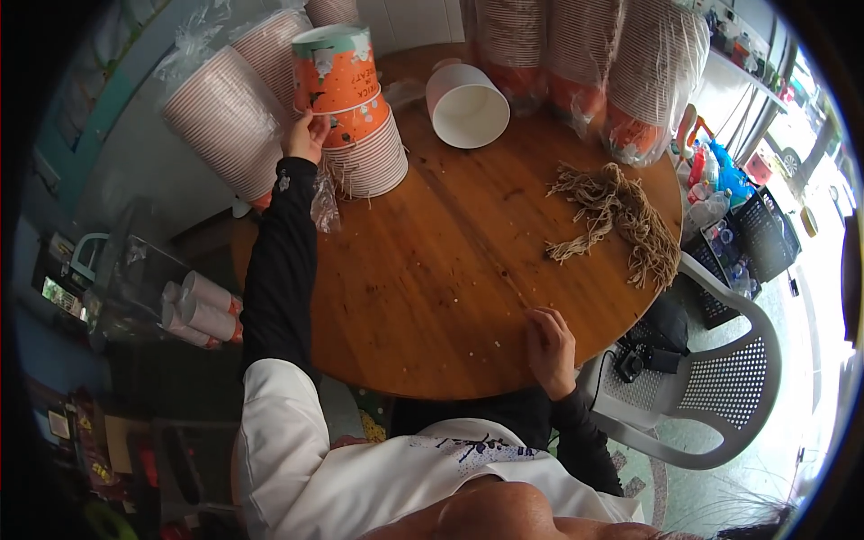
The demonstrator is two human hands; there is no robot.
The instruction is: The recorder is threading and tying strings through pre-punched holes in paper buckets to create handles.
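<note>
An inverted orange paper bucket (335, 72) with a pale green end tops a stack of nested paper buckets (367, 157) at the far left of the round table. My left hand (308, 137) reaches out to this top bucket, its fingers closed at the lower rim. Thin string ends hang around the stack beneath. To the right of it, a white paper bucket (468, 106) lies on its side, mouth toward me. My right hand (551, 349) rests on the near right table edge, fingers loosely bent, holding nothing. Beyond it lies a bundle of tan strings (616, 216).
Plastic-wrapped bucket stacks stand at the back left (225, 117) and back right (652, 72). The wooden table (423, 297) carries small crumbs. A grey plastic chair (729, 378) with a black bag (661, 337) stands at the right, near dark crates (765, 234) with bottles.
</note>
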